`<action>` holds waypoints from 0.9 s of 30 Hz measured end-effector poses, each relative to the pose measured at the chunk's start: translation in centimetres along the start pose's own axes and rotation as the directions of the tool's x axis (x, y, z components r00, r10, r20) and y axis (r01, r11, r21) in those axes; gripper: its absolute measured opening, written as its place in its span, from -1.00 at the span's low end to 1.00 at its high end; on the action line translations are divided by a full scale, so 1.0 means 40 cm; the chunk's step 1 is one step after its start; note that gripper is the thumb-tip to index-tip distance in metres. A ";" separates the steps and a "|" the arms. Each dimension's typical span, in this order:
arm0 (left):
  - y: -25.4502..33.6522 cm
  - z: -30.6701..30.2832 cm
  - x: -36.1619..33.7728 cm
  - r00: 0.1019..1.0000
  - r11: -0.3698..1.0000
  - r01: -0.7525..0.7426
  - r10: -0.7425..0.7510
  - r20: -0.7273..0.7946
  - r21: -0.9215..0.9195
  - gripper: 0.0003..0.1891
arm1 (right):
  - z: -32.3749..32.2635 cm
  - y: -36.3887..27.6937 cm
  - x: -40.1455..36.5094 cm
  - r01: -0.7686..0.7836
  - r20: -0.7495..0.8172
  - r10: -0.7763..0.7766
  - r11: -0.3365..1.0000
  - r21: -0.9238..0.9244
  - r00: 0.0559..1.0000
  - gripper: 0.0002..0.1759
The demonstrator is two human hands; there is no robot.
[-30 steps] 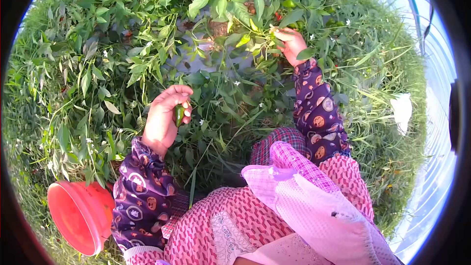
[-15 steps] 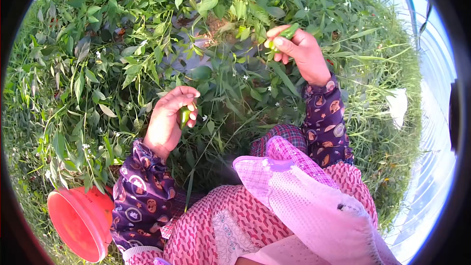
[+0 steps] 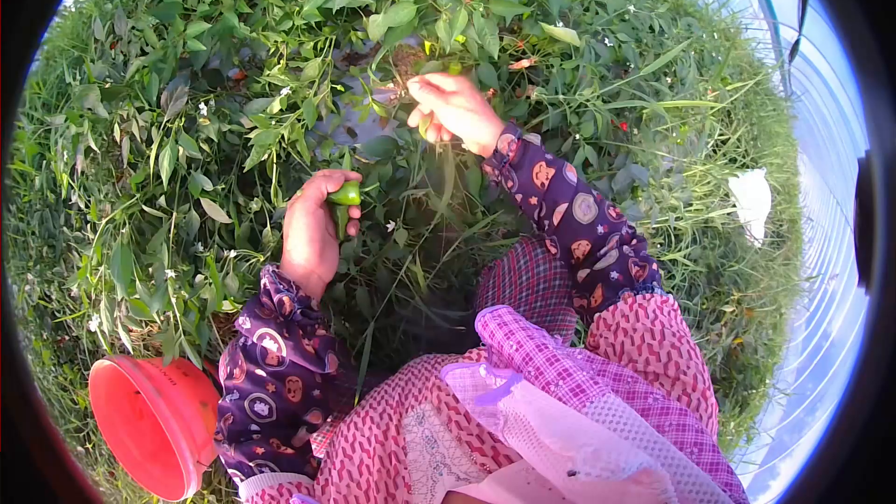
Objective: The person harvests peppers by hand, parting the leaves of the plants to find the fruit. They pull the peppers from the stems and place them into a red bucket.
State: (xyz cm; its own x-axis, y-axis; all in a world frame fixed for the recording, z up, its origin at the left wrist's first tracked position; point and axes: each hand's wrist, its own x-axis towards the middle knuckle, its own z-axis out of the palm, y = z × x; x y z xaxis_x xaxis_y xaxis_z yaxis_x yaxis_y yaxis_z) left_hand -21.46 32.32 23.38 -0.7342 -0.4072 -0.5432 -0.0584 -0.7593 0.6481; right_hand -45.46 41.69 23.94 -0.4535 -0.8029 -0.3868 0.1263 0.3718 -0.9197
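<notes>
1. The left hand is closed on green peppers, held low in front of the foliage.
2. The right hand is raised well apart from the left and curled among leaves of the pepper plant. Whether it grips anything cannot be told.
3. The red bucket lies tilted on the ground beside the left elbow.

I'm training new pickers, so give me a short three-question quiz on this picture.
1. True or false: the left hand holds a green pepper.
2. Where is the red bucket? A) low down beside the left arm B) under the right hand C) on the lap
3. Fill in: the right hand reaches among green ____.
Key: 1 true; 2 A; 3 leaves.
</notes>
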 end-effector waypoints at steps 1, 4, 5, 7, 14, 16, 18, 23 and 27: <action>0.011 -0.001 0.001 0.999 0.999 -0.034 0.034 -0.003 -0.028 -0.81 | -0.051 0.073 0.082 0.064 -0.188 -0.057 0.998 0.030 0.980 -0.69; 0.021 -0.006 0.004 0.995 0.991 -0.090 0.095 0.044 -0.096 -0.86 | -0.205 0.251 0.255 0.060 -0.375 0.009 0.983 0.173 0.927 -0.70; 0.026 -0.003 -0.003 0.994 0.986 -0.082 0.091 0.055 -0.143 -0.86 | -0.298 0.363 0.346 0.125 -0.240 -0.039 0.926 0.356 0.970 -0.65; 0.026 -0.004 -0.007 0.997 0.986 -0.055 0.064 0.053 -0.159 -0.86 | -0.356 0.448 0.417 0.104 -0.098 -0.074 0.932 0.347 0.992 -0.60; 0.029 -0.001 -0.014 0.998 0.990 -0.034 0.026 -0.063 -0.135 -0.85 | -0.316 0.403 0.445 0.048 -0.495 -0.389 0.821 -0.569 0.777 -0.72; 0.030 -0.005 -0.016 0.999 0.991 -0.029 0.022 -0.049 -0.134 -0.85 | -0.410 0.459 0.466 0.206 -0.134 -0.550 0.512 -0.834 0.824 -0.75; 0.028 -0.006 -0.014 0.999 0.990 -0.037 0.032 -0.036 -0.138 -0.84 | -0.273 0.221 0.315 -0.066 -0.629 0.262 0.946 0.317 0.732 -0.90; 0.022 -0.002 -0.011 1.000 0.990 -0.022 0.023 0.007 -0.137 -0.85 | -0.300 0.169 0.217 -0.148 -0.363 0.203 0.974 0.173 0.909 -0.84; 0.020 0.001 -0.017 0.998 0.992 -0.033 0.039 0.049 -0.119 -0.84 | -0.274 0.193 0.204 -0.111 -0.287 0.177 0.967 0.231 0.941 -0.74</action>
State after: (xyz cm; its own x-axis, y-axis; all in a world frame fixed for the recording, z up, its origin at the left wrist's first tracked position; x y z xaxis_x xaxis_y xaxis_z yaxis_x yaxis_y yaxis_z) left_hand -21.03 32.01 24.29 -0.7679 -0.4117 -0.4907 0.0467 -0.8001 0.5981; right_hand -57.85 43.13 14.42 -0.6581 -0.5563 -0.5073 0.3761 0.3408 -0.8616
